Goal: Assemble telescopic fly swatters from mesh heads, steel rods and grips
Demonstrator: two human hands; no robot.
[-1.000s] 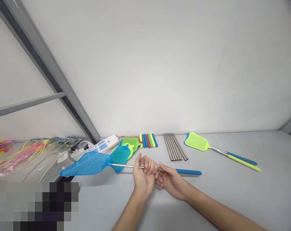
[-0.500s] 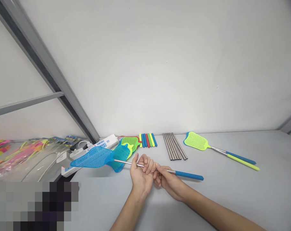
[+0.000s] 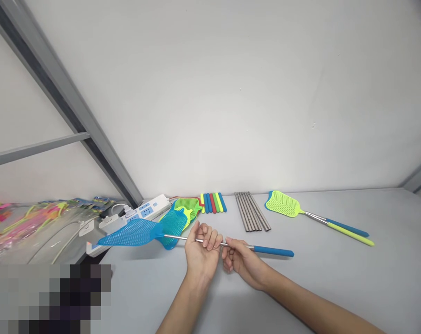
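A fly swatter with a blue mesh head [image 3: 132, 233], a thin metal rod and a blue grip [image 3: 273, 251] is held level across the front of me. My left hand [image 3: 204, 250], palm up, has its fingers curled around the rod on the head's side. Nearer the grip, my right hand [image 3: 243, 260] pinches the rod between thumb and fingers. Behind the held swatter lie loose mesh heads, among them a teal one [image 3: 173, 227] and a green one [image 3: 191, 206], partly overlapped.
Several coloured grips [image 3: 213, 203] lie in a row by the wall, beside several metal rods [image 3: 252, 212]. Two swatters, a yellow one [image 3: 283, 204] on a blue one, lie at right. Power strips [image 3: 149, 208] and plastic-bagged items [image 3: 32, 227] are at left.
My left hand has shifted slightly left along the rod, apart from my right hand. The swatter's head has tipped a little and moved slightly left.
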